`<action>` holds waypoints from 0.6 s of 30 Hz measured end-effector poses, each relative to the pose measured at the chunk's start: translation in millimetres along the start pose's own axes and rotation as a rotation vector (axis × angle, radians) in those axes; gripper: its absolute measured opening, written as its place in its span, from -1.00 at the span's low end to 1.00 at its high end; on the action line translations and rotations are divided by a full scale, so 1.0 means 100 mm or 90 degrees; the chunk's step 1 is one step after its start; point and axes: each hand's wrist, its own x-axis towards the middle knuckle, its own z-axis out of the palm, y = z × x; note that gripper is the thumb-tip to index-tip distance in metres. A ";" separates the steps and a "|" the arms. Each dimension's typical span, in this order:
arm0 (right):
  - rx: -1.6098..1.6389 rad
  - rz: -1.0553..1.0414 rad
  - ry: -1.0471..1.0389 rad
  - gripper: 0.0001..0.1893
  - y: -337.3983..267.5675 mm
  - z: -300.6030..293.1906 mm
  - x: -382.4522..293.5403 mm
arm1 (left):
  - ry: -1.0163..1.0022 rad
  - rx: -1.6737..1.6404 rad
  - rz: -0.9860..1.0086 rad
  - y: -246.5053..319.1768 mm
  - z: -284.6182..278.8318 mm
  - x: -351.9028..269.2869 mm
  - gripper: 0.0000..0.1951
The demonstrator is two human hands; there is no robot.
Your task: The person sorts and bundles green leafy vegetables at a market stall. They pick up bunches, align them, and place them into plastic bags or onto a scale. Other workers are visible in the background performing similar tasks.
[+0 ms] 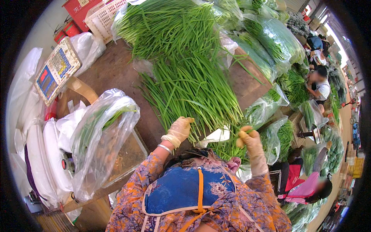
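Note:
A loose spread of garlic chives point(197, 95) lies on the brown tabletop before me, stem ends towards my body. A bigger heap of chives point(171, 29) is behind it. My left hand point(179, 132), in a pale glove, rests at the near left stem ends with its fingers curled; whether it grips any stalks is hidden. At the near right corner my right hand point(249, 139), also gloved, pinches a few green stalks point(246, 131) between thumb and fingers. Below and between the hands, more chives point(227, 149) show beside a white sheet point(216, 135).
A digital scale display point(58, 69) stands at left, near the metal weighing platform point(127, 158) with a clear plastic bag point(104, 139) containing greens on it. Bagged greens point(269, 43) crowd the right. Several people work there, one in a pink top point(301, 188) close by.

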 end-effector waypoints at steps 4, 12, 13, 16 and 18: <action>-0.197 0.181 0.113 -0.67 0.37 -0.74 -0.12 | 0.020 -0.073 0.010 -0.03 -0.01 -0.02 -0.72; -0.444 0.001 -0.107 -0.68 0.03 0.61 0.15 | -0.053 -0.464 -0.235 -0.05 -0.08 -0.05 -0.62; -0.485 -0.064 -0.132 -0.67 -0.01 0.81 0.24 | -0.052 -0.472 -0.237 -0.06 -0.07 -0.03 -0.63; -0.807 -0.209 -0.124 -0.71 0.35 1.11 0.76 | -0.047 -0.493 -0.267 0.05 -0.10 -0.01 -0.63; -0.875 -0.181 -0.117 -0.77 0.44 1.23 0.95 | -0.039 -0.507 -0.283 0.08 -0.12 -0.02 -0.63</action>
